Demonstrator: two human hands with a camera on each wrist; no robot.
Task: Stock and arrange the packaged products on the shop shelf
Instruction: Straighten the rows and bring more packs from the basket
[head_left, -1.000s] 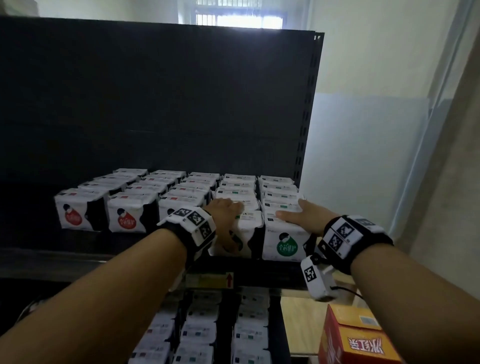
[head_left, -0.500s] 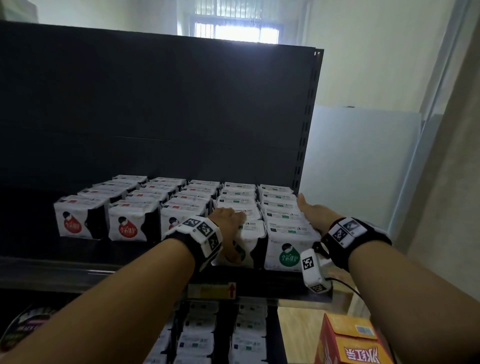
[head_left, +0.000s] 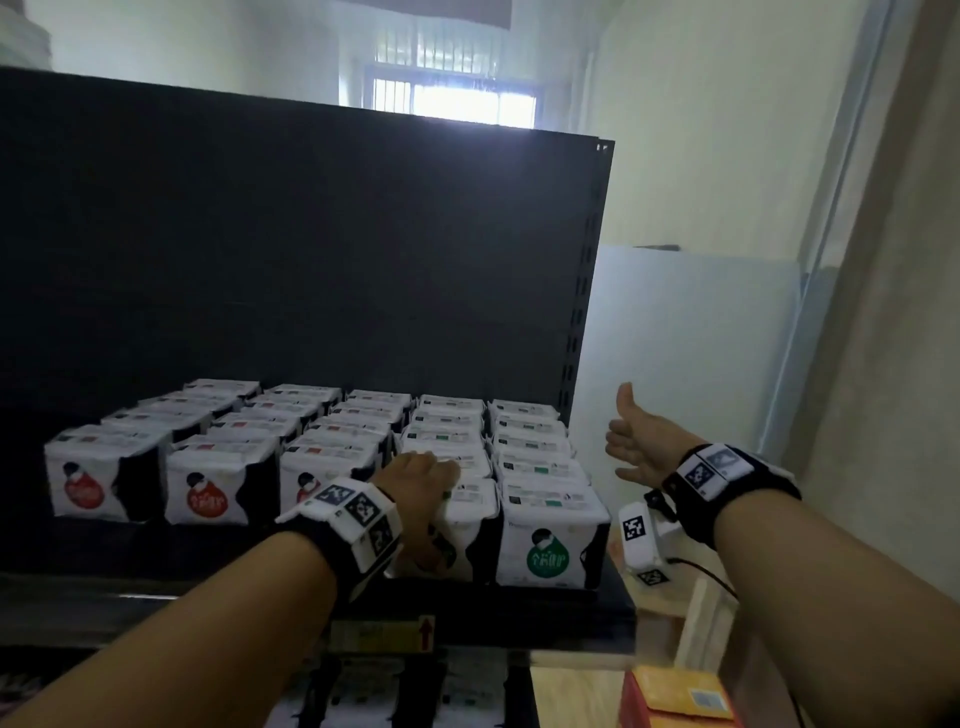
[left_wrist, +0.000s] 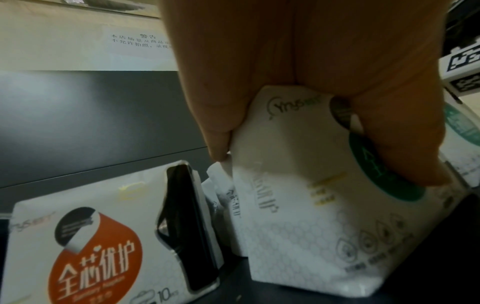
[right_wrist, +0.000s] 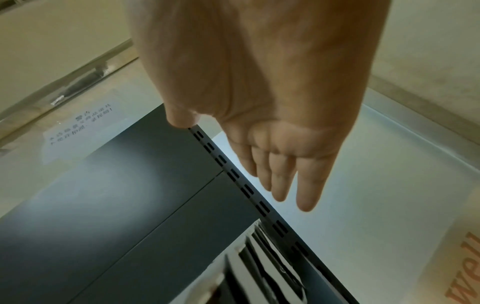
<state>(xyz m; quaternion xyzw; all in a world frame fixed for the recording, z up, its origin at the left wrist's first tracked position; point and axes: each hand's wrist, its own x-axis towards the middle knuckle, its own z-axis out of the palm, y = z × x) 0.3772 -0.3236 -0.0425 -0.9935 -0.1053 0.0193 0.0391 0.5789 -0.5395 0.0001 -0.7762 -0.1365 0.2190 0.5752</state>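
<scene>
Although the shelf (head_left: 618, 603) already carries five neat rows of packs running front to back, the job looks nearly but not quite finished. The three left rows show red labels on their front packs (head_left: 200, 501), the two right rows green ones, and every row seems full as far as the back panel. What is left, as I judge it, is seating the front pack of the fourth row, which the left hand (head_left: 421, 486) is gripping, with fingers over its top and thumb curled on its face. In the left wrist view this green-label pack (left_wrist: 306, 216) sits slightly askew, its soft white wrapper dented under the fingers, standing just beside the red-label neighbour (left_wrist: 96, 253) with a narrow gap between them. It needs squaring up so that its face lines up with the front green pack (head_left: 550, 540) at the right end.

The right hand (head_left: 641, 441) holds nothing: it hangs in the air off the right end of the shelf, fingers straight and loosely spread, thumb up, clear of the packs. More packs lie on a lower shelf (head_left: 374, 691), and an orange carton (head_left: 675, 696) stands at the lower right.

The packs are small, soft, white plastic-wrapped bundles with black side panels and a round coloured label.
</scene>
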